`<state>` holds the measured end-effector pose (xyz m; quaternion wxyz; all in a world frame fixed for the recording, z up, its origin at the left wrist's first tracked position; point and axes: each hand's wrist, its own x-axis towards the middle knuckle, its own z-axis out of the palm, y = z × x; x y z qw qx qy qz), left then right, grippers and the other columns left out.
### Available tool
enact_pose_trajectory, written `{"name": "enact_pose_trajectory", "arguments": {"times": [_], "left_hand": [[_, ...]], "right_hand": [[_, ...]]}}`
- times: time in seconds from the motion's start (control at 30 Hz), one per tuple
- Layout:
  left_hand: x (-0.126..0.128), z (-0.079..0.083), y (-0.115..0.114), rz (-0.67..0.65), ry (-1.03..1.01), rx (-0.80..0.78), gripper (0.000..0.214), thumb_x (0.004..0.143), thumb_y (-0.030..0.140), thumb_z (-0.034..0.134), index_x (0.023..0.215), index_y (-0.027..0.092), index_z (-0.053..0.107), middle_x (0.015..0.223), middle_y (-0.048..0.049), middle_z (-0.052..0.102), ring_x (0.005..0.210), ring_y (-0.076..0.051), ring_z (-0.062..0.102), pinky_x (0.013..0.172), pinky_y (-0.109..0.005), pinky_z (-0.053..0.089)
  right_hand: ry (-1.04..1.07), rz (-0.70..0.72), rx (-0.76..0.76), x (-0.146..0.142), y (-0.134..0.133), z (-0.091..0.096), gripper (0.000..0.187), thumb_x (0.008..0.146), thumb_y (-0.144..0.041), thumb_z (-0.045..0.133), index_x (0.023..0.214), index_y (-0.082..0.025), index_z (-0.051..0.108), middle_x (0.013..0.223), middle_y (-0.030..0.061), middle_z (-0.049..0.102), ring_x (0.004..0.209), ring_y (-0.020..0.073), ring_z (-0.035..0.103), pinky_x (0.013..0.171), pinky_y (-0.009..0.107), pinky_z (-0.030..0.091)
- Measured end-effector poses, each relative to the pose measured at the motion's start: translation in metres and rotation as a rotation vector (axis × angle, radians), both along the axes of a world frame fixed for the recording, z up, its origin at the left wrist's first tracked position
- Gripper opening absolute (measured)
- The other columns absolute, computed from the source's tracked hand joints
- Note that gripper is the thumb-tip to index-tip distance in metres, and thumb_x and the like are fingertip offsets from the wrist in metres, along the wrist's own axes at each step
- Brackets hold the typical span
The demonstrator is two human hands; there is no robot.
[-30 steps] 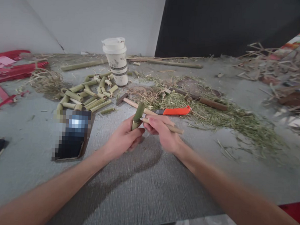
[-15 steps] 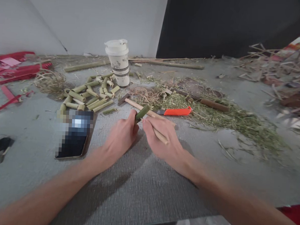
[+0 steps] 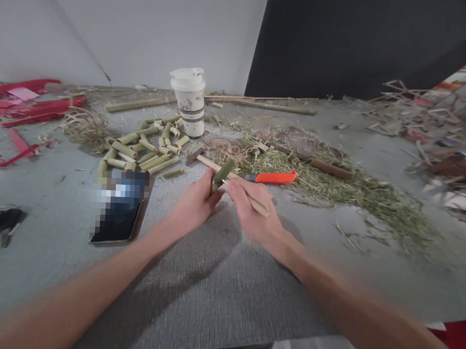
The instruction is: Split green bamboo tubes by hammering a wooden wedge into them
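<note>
My left hand [image 3: 195, 201] is closed around a short green bamboo piece [image 3: 222, 175], held tilted upward above the table. My right hand [image 3: 252, 206] grips a slim carving tool with a round wooden handle [image 3: 259, 206]. The tool's tip is at the side of the bamboo, too small to make out clearly. Just behind both hands lies a hammer [image 3: 195, 156], its wooden shaft partly covered by the bamboo and my right hand. A tool with an orange handle [image 3: 276, 177] lies beyond my right hand, its dark blade running toward the hammer shaft.
Left of my hands lies a phone [image 3: 117, 216], partly pixelated. Cut bamboo pieces [image 3: 156, 161] are heaped before a white lidded cup [image 3: 191, 108]. Green shavings [image 3: 363, 193] spread rightward. A woven ball [image 3: 84, 127], red material [image 3: 38, 112] and scattered sticks [image 3: 401, 110] lie farther out.
The view has shifted slightly. My right hand and its wooden-handled tool have moved a little to the right along the bamboo, while my left hand keeps its hold.
</note>
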<state>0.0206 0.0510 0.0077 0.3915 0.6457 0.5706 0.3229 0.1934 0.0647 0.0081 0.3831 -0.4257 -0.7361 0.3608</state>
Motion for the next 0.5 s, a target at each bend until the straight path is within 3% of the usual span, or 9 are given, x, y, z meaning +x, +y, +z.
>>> {"name": "enact_pose_trajectory", "arguments": {"times": [0.07,0.13,0.27,0.33,0.5], "left_hand": [[0.000,0.001,0.000,-0.059,-0.211,-0.174,0.015,0.103,0.032,0.056,0.110,0.025,0.045,0.069,0.0081,0.043,0.053,-0.013,0.040,0.053,-0.028,0.029],[-0.001,-0.001,0.002,-0.047,-0.261,-0.217,0.018,0.103,0.033,0.057,0.115,0.025,0.046,0.070,0.0087,0.043,0.052,-0.012,0.040,0.053,-0.027,0.031],[-0.007,-0.005,0.007,0.071,0.046,0.072,0.018,0.099,0.023,0.060,0.113,0.023,0.048,0.078,0.0024,0.056,0.065,-0.016,0.052,0.062,-0.030,0.034],[-0.009,-0.003,0.007,0.098,0.113,0.123,0.019,0.099,0.023,0.059,0.113,0.024,0.047,0.076,0.0020,0.056,0.066,-0.018,0.053,0.063,-0.030,0.033],[-0.014,0.004,0.004,0.015,-0.051,-0.172,0.018,0.107,0.040,0.051,0.116,0.025,0.046,0.066,0.0060,0.047,0.050,-0.017,0.044,0.056,-0.029,0.031]], "right_hand": [[0.085,0.039,-0.155,0.000,0.004,-0.004,0.044,0.108,-0.046,0.045,0.070,-0.025,0.042,0.066,-0.0039,0.039,0.062,0.0137,0.034,0.060,0.033,0.026],[0.165,0.074,-0.249,-0.001,0.008,-0.008,0.046,0.108,-0.050,0.043,0.069,-0.025,0.041,0.065,-0.0041,0.038,0.061,0.0136,0.033,0.059,0.033,0.026],[0.116,0.027,-0.045,-0.006,0.007,-0.009,0.044,0.108,-0.045,0.045,0.070,-0.025,0.036,0.067,-0.0038,0.040,0.064,0.0137,0.035,0.062,0.033,0.027],[0.111,0.018,0.011,-0.008,0.005,-0.008,0.044,0.108,-0.046,0.046,0.071,-0.025,0.037,0.068,-0.0037,0.040,0.065,0.0139,0.036,0.063,0.033,0.027],[0.244,0.104,-0.208,-0.014,0.011,-0.011,0.045,0.108,-0.051,0.042,0.071,-0.026,0.040,0.066,-0.0042,0.038,0.061,0.0144,0.034,0.059,0.032,0.027]]}}
